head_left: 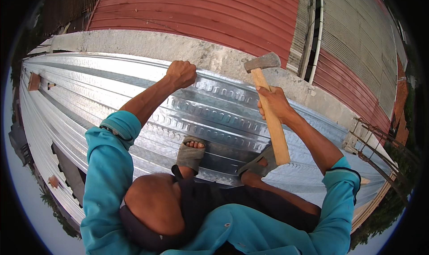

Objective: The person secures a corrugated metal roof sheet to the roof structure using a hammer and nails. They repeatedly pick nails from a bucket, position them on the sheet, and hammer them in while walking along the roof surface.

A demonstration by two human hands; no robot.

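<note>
- Beside the concrete beam point(214, 56), clenched left fingers point(190, 72) at metal sheets point(214, 105), with nothing visible inside.
- Grasped hatchet-like tool point(274, 127) above sheets in right fingers point(267, 93).
- Apparently had sheets laid; couldn't judge what remained.

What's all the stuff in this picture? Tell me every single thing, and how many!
Metal decking: sheets uncountable, silver, underfoot
Hatchet: 1, grey head, pale wooden handle, centre right
Concrete ledge: 1, grey, beyond the decking
Red corrugated sheeting: 2 stretches, red, top and upper right
Grey corrugated sheeting: several, grey, upper right
Pipe: 1, white, upper right
Blocks: 2, brown, far left
Trees: uncountable, green, outer edges
Sandals: 2, grey-brown, centre
Shirt: 1, teal, bottom
Left hand: 1, bare, fist at decking's far edge
Right hand: 1, bare, around the hatchet's handle
</note>
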